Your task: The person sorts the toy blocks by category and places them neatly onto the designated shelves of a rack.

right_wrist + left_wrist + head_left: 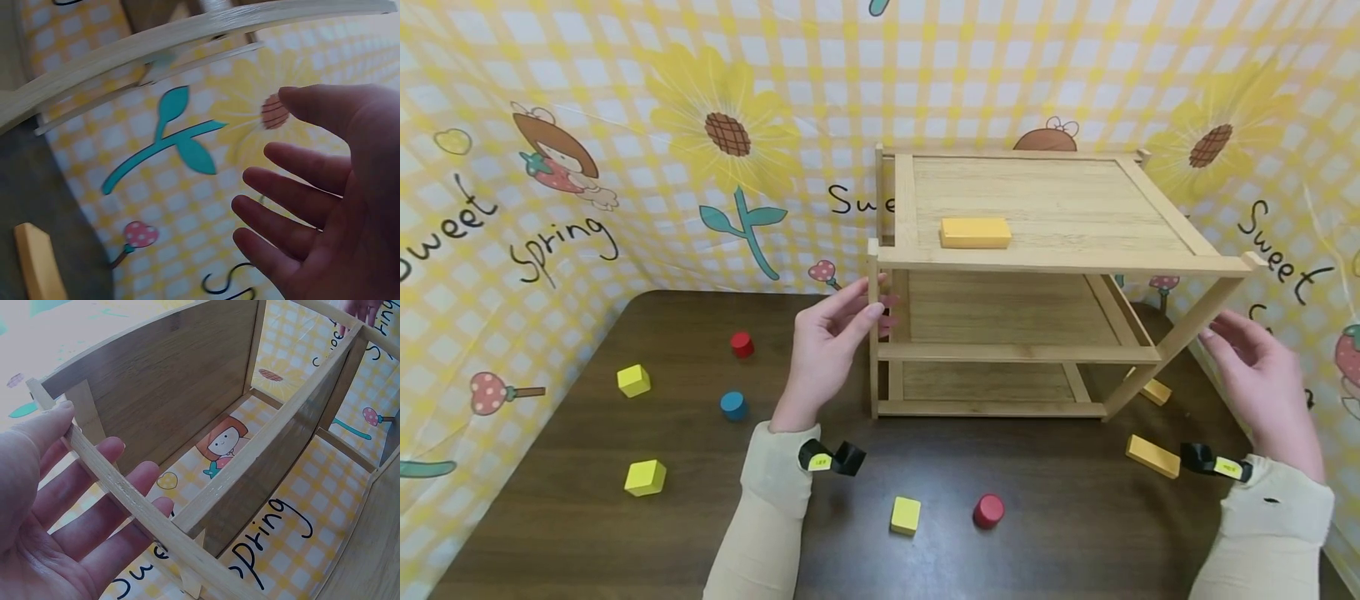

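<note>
A three-tier wooden shelf rack [1037, 187] stands on the table, with a yellow-orange rectangular block [976, 234] lying on its top board. My left hand [831, 342] holds the rack's left front post just below the top tier. In the left wrist view, the thumb [59, 417] lies on that post and the fingers pass behind it. Beside the right front post is my right hand [1262, 367], its fingers loosely bent. The right wrist view has a gap between its fingertips [273, 150] and the post [144, 53], with nothing held.
Two more rectangular blocks [1152, 457] lie at the rack's right foot. To the left are yellow cubes [644, 477], a red cylinder [742, 345] and a blue cylinder [733, 406]. Another yellow cube [906, 516] and red cylinder [988, 511] sit in front. Patterned cloth [647, 50] surrounds the table.
</note>
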Demonstrator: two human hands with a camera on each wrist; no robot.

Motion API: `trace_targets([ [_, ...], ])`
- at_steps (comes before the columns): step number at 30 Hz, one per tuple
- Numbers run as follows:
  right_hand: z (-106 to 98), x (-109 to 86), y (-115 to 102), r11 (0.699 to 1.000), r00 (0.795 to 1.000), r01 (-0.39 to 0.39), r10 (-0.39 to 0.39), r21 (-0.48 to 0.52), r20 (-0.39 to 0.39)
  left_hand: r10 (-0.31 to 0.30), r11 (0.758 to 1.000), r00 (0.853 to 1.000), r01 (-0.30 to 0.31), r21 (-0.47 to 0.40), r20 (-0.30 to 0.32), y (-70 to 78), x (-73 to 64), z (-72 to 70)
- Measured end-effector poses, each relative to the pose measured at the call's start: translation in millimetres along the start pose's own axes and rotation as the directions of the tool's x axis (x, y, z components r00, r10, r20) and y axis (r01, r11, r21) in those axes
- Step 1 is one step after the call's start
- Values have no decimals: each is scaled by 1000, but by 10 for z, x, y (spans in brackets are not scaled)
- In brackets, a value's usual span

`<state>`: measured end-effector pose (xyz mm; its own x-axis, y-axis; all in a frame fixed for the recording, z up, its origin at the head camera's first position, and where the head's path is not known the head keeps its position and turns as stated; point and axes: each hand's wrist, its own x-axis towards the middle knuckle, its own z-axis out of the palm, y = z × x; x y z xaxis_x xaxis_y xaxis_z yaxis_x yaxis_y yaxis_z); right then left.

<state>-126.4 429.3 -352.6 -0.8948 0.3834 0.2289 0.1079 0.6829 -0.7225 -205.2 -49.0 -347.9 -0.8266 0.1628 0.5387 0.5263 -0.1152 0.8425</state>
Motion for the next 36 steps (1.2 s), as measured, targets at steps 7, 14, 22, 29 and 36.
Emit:
trace_targets([
  [7, 118, 75, 174, 996, 995, 69, -65, -54, 79, -9, 1000, 1000, 9, 9, -3, 23, 1, 8],
  [14, 208, 105, 262, 995, 985, 73, -61, -73, 159, -6, 999, 1000, 6, 45, -21, 18, 2, 11],
  [22, 284, 106, 385, 996, 983, 67, -57, -53, 174, -6, 998, 1000, 8, 57, -22, 14, 0, 7],
  [29, 338, 110, 507, 997, 970, 64, -50, -54, 239, 4, 1000, 1000, -4, 9, -7, 18, 9, 11],
  [36, 399, 91, 621, 992, 963, 76, -46, -102, 266, 10, 1000, 1000, -10, -4, 4, 3, 14, 15],
])
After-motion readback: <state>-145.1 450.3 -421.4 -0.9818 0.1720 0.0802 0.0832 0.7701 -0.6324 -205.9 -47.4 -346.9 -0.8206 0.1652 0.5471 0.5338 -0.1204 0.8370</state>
